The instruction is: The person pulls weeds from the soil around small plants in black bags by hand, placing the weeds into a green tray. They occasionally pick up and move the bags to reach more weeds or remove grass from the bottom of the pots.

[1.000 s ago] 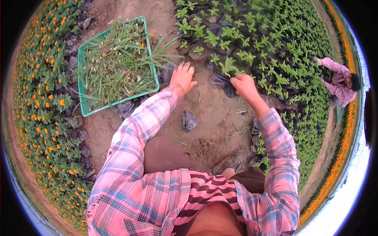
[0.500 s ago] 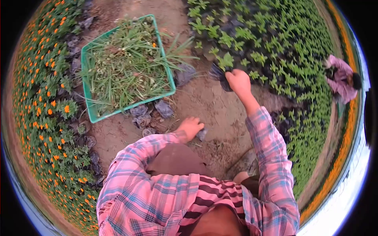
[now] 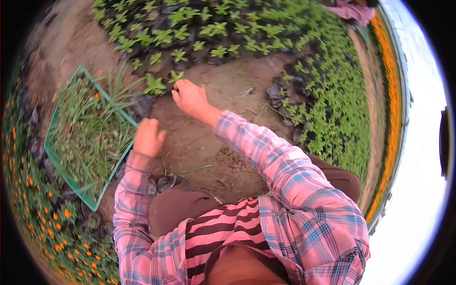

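My right hand (image 3: 191, 99) is closed at a small green seedling (image 3: 176, 76), its fingertips at the dark plastic bag just below the leaves. The hand hides most of that bag. A larger leafy seedling (image 3: 154, 85) stands just left of it. My left hand (image 3: 149, 138) is beside the right edge of a green plastic crate (image 3: 70, 183). Its fingers bend downward and the thumb stands apart; nothing shows in it. Pulled grass and weeds (image 3: 92, 135) fill the crate.
Rows of bagged seedlings (image 3: 213, 29) spread ahead and to the right. Orange-flowered plants (image 3: 47, 223) line the left. Bare soil (image 3: 223, 90) lies between them. A dark plastic bag (image 3: 166, 183) is by my knee. Another person in pink clothing (image 3: 354, 12) is at the upper right.
The view has turned right, so the crate appears lower and farther left. My left hand has lifted from the ground toward the crate's edge. My right hand is now at a smaller seedling.
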A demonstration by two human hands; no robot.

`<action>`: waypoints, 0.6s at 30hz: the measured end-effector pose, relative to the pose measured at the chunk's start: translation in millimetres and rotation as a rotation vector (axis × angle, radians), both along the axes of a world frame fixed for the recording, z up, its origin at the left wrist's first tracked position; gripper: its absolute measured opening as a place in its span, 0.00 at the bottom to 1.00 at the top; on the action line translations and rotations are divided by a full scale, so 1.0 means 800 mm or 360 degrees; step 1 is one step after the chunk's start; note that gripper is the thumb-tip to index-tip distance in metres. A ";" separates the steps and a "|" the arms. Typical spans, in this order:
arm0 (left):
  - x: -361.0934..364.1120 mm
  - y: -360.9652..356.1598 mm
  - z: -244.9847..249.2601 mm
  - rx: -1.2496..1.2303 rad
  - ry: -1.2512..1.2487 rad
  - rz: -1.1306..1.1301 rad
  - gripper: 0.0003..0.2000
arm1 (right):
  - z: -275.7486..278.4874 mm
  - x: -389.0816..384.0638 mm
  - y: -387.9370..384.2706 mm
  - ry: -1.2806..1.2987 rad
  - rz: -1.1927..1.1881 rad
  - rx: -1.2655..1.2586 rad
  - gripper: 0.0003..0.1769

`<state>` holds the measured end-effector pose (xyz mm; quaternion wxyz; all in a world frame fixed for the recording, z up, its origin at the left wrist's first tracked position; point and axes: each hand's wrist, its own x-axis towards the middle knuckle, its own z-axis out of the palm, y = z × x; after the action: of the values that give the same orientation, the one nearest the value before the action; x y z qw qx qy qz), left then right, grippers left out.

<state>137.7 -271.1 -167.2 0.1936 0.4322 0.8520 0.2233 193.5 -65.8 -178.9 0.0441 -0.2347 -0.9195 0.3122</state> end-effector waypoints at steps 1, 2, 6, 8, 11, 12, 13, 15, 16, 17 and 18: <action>-0.013 0.013 -0.002 -0.0152 0.0117 0.0026 0.15 | -0.001 0.029 0.015 0.0122 -0.0091 0.0013 0.09; -0.021 0.025 -0.009 -0.0282 0.0204 0.0013 0.18 | 0.000 0.055 0.033 0.0248 -0.0168 0.0022 0.08; -0.030 0.053 -0.029 -0.0748 0.0691 0.0152 0.28 | -0.046 0.195 0.156 0.0102 -0.0748 0.0500 0.07; -0.035 0.064 -0.030 -0.0850 0.0643 0.0197 0.27 | -0.046 0.257 0.193 -0.0173 -0.0987 0.0607 0.11; -0.046 0.069 -0.066 -0.0952 0.0701 0.0285 0.19 | -0.042 0.292 0.204 -0.0264 -0.1302 0.0636 0.18; -0.050 0.073 -0.068 -0.0953 0.0738 0.0310 0.16 | -0.045 0.295 0.205 -0.0267 -0.1301 0.0623 0.18; -0.053 0.074 -0.067 -0.0953 0.0782 0.0335 0.14 | -0.049 0.296 0.206 -0.0246 -0.1286 0.0614 0.17; -0.064 0.067 -0.070 -0.0959 0.0851 0.0282 0.12 | -0.058 0.296 0.211 -0.0215 -0.1272 0.0589 0.16; -0.071 0.064 -0.076 -0.0936 0.0768 0.0249 0.12 | -0.063 0.296 0.216 -0.0233 -0.1215 0.0606 0.14; -0.076 0.061 -0.081 -0.0912 0.0685 0.0217 0.12 | -0.067 0.296 0.221 -0.0252 -0.1157 0.0625 0.13; -0.077 0.063 -0.075 -0.0924 0.0694 0.0221 0.12 | -0.075 0.298 0.229 -0.0209 -0.1164 0.0664 0.10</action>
<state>76.4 -221.1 -227.4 0.1065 0.3377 0.9284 -0.1123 432.3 117.2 -238.9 0.1400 -0.5508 -0.8201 0.0677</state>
